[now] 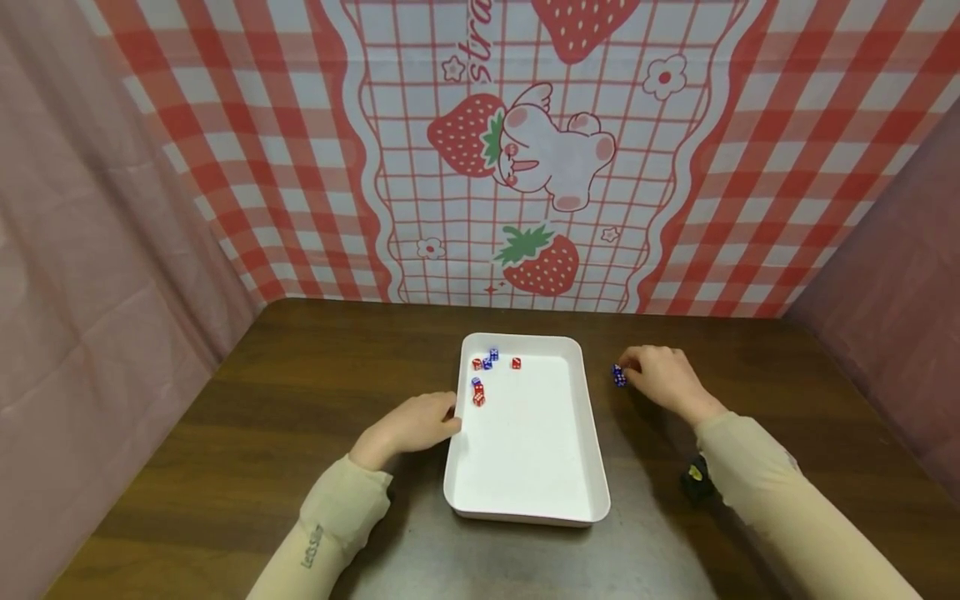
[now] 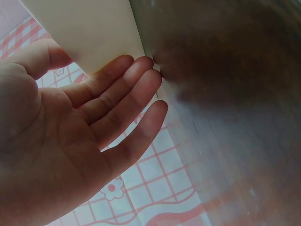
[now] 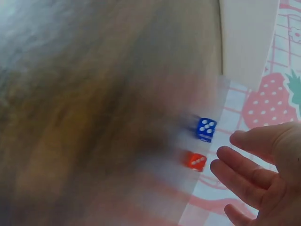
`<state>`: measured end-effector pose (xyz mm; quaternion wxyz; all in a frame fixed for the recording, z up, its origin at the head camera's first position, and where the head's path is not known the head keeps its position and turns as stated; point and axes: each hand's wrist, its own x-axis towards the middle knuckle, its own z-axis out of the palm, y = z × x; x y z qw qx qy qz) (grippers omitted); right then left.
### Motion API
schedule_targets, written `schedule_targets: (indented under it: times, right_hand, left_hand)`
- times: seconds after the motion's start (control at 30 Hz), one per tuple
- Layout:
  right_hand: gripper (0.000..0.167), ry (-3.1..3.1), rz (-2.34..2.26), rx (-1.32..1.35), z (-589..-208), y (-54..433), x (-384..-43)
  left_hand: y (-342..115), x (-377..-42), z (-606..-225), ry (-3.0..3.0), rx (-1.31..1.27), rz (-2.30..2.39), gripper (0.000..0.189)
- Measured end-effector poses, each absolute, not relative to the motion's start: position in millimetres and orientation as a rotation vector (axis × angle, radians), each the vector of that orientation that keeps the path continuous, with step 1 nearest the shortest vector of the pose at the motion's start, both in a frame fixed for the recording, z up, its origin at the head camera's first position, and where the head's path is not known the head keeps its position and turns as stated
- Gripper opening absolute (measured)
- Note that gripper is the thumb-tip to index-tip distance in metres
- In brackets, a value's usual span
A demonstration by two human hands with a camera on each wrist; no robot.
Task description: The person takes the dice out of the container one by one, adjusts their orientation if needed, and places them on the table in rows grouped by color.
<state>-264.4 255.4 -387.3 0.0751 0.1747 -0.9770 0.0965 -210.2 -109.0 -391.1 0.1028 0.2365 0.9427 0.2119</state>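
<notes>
A white tray (image 1: 528, 467) lies lengthwise, with several red and blue dice in its far left part, including a red die (image 1: 516, 363) apart from the others. My left hand (image 1: 416, 421) rests against the tray's left wall; the left wrist view shows its fingers (image 2: 120, 106) loosely extended beside that wall. To the right of the tray, my right hand (image 1: 663, 379) is low over the table beside blue dice (image 1: 618, 376). In the right wrist view, a blue die (image 3: 206, 129) and a red die (image 3: 197, 161) sit just short of the fingertips, with a gap between.
A brown wooden table (image 1: 337, 354) lies under everything. A small dark object with a yellow mark (image 1: 697, 477) is by the right forearm, partly covered by the sleeve. Behind stands a red-and-white checked strawberry cloth (image 1: 540, 167), with pink cloth (image 1: 97, 275) at the left side.
</notes>
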Motion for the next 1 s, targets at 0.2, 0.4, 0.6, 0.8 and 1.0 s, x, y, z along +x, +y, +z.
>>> schedule_targets:
  times: [0.2,0.4,0.6,0.8,1.0]
  right_hand:
    - [0.014,-2.879,0.318,0.58,-376,242,-267]
    - [0.014,-2.851,0.347,0.643,-363,225,-267]
    - [0.013,-2.817,0.321,0.67,-352,211,-271]
    - [0.016,-2.772,0.306,0.708,-342,195,-275]
    - [0.02,-2.771,0.27,0.724,-337,176,-276]
  left_hand:
    - [-110,-211,-392,2.775,0.698,0.633,0.011]
    - [-110,-210,-392,2.765,0.704,0.648,0.01]
    - [-110,-210,-391,2.763,0.693,0.653,0.01]
    - [-110,-210,-392,2.76,0.687,0.649,0.01]
    - [-110,-211,-392,2.763,0.691,0.644,0.01]
